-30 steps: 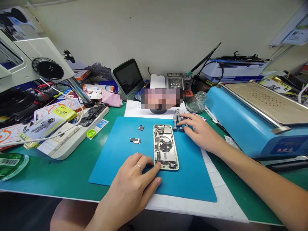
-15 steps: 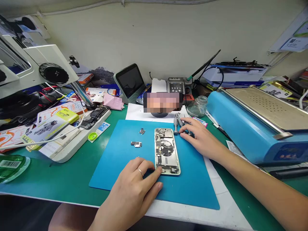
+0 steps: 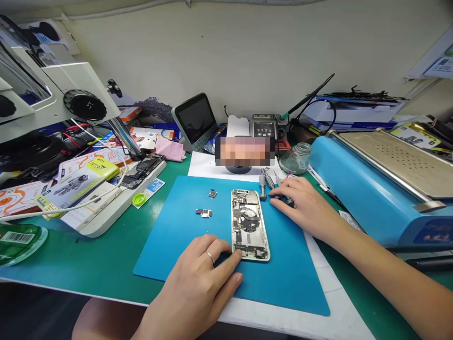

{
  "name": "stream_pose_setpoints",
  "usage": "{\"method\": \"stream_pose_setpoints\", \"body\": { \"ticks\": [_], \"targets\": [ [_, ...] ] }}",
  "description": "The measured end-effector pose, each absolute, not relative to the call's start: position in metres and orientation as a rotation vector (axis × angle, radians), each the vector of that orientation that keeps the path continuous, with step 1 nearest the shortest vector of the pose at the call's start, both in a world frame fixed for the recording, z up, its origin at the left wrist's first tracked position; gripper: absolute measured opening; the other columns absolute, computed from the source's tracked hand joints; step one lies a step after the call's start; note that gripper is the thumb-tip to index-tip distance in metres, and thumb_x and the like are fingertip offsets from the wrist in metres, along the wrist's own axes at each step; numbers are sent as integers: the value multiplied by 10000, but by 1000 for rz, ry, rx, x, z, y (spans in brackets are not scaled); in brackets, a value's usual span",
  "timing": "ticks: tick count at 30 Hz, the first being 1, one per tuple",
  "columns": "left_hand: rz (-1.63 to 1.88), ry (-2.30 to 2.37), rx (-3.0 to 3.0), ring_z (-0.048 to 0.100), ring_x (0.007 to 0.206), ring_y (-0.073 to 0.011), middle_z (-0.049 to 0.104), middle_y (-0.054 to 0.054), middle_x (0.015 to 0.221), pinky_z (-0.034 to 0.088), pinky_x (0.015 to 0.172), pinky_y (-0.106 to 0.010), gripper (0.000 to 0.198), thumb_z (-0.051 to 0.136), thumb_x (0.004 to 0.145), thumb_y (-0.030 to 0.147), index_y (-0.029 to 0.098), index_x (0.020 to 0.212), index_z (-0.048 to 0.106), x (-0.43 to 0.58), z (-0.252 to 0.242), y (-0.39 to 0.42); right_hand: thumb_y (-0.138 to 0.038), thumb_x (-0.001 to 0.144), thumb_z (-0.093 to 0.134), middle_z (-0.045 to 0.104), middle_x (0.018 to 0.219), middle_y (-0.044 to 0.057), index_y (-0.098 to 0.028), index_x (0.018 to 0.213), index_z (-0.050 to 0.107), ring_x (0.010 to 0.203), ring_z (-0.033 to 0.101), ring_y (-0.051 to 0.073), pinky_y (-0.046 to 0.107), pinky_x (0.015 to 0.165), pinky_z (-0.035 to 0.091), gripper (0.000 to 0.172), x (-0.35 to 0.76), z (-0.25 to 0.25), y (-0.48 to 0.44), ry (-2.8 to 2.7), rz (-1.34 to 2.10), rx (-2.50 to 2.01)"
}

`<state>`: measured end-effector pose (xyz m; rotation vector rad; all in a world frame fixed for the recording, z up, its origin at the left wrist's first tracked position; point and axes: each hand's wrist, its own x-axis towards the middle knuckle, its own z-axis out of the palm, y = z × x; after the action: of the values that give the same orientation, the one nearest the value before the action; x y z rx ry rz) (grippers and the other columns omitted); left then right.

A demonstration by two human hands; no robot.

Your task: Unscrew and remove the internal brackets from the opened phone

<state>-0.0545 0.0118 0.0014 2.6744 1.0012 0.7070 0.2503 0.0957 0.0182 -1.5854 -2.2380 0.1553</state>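
An opened phone [image 3: 250, 226] with bare inner parts lies on the blue mat [image 3: 170, 245]. My left hand [image 3: 201, 278], a ring on one finger, touches the phone's lower left corner with its fingertips; the thumb rests apart on the mat. To the phone's right, my right hand [image 3: 304, 203] reaches over the screwdrivers, fingers spread and bent around one dark handle end [image 3: 290, 202]; a firm grip does not show. Another grey screwdriver [image 3: 263, 185] lies just left of these fingers. Two small phone parts, a bracket-like piece [image 3: 212, 193] and a metal-and-black piece [image 3: 204, 213], lie left of the phone.
A blue machine [image 3: 364, 189] with a perforated metal top flanks my right arm. Behind the mat stand a glass jar [image 3: 296, 158], a pixelated screen and a soldering station [image 3: 264, 126]. Leftward are a microscope stand [image 3: 85, 94], battery boxes [image 3: 81, 186] and a white cable.
The whole view has shifted slightly to the right. My right hand's fingers have drawn closer over a screwdriver handle, while my left hand stays at the phone's corner.
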Motion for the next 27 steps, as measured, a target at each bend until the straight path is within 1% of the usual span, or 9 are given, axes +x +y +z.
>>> {"method": "stream_pose_setpoints", "body": {
  "ticks": [3, 8, 14, 17, 20, 23, 27],
  "targets": [
    [717, 1004, 2676, 608, 1041, -250, 660, -83, 1159, 576, 862, -441, 282, 558, 1052, 250, 202, 1321, 626, -54, 1, 12, -410, 981, 571, 753, 1107, 140, -219, 1056, 784, 1214, 611, 398, 590, 992, 525, 296, 252, 18, 95, -2257, 155, -1548],
    [749, 997, 2680, 609, 1023, -236, 660, -78, 1155, 579, 876, -441, 270, 565, 1048, 247, 198, 1303, 637, -54, 0, 12, -317, 999, 541, 762, 1115, 126, -234, 1031, 781, 1205, 658, 361, 551, 993, 545, 256, 249, 21, 93, -2259, 167, -1480],
    [755, 991, 2689, 612, 1017, -233, 662, -80, 1151, 579, 879, -440, 272, 564, 1048, 245, 197, 1306, 636, -55, 1, 12, -309, 1031, 538, 781, 1060, 94, -225, 1034, 740, 1031, 725, 302, 466, 898, 583, 218, 241, 24, 91, -2141, 122, -1413],
    [759, 997, 2686, 613, 1017, -231, 661, -78, 1153, 580, 874, -436, 274, 562, 1049, 243, 198, 1309, 638, -54, 1, 11, -326, 1044, 549, 775, 1062, 92, -220, 1082, 721, 1024, 725, 295, 444, 890, 577, 206, 239, 26, 88, -2030, 63, -1376],
    [758, 1001, 2688, 618, 1020, -233, 665, -80, 1152, 582, 871, -430, 268, 562, 1049, 245, 199, 1299, 646, -54, 1, 11, -347, 1053, 557, 753, 1035, 74, -238, 1131, 703, 965, 722, 262, 399, 837, 576, 199, 239, 29, 83, -1909, 11, -1318],
    [759, 997, 2701, 627, 1012, -235, 670, -86, 1144, 585, 865, -426, 268, 561, 1048, 248, 197, 1295, 651, -53, 1, 12, -388, 1063, 546, 730, 975, 52, -258, 1115, 697, 885, 710, 229, 361, 774, 567, 206, 240, 30, 80, -1807, -19, -1255],
    [786, 1000, 2706, 635, 996, -234, 676, -89, 1124, 592, 857, -422, 265, 555, 1049, 253, 195, 1283, 664, -54, 2, 12, -473, 1066, 519, 711, 913, 41, -268, 1057, 695, 818, 692, 209, 346, 722, 554, 271, 238, 29, 78, -1747, -2, -1202]
  ]
}}
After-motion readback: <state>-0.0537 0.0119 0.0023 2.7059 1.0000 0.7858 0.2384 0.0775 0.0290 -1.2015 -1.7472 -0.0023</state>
